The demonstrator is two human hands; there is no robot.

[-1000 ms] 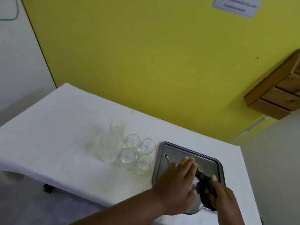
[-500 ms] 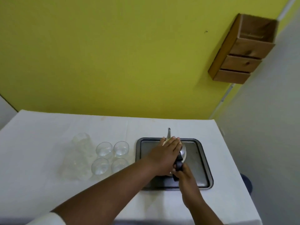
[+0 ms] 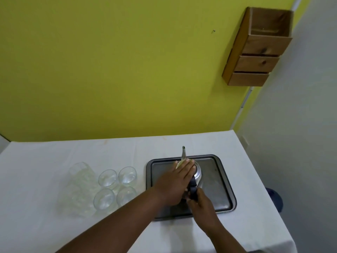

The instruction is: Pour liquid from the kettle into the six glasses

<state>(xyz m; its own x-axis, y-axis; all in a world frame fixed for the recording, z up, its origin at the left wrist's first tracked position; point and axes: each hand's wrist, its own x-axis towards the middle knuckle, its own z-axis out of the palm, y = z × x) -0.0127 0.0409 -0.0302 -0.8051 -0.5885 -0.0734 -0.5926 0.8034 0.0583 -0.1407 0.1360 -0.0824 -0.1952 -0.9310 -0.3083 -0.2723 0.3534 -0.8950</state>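
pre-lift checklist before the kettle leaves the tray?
1. Right hand closed on the black handle of the shiny metal kettle: ok.
2. Left hand flat on kettle top, steadying: ok.
3. Kettle on dark metal tray: ok.
4. Six clear glasses grouped left of tray, upright: ok.
5. Spout points at the yellow wall, away from glasses: not ok.
6. Kettle fill level: cannot tell.

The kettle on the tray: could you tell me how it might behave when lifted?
The kettle looks like polished metal, so probably rigid but slippery. If full, it may feel heavy. The left hand rests on top, the right hand grips the dark handle, which should steady tipping.
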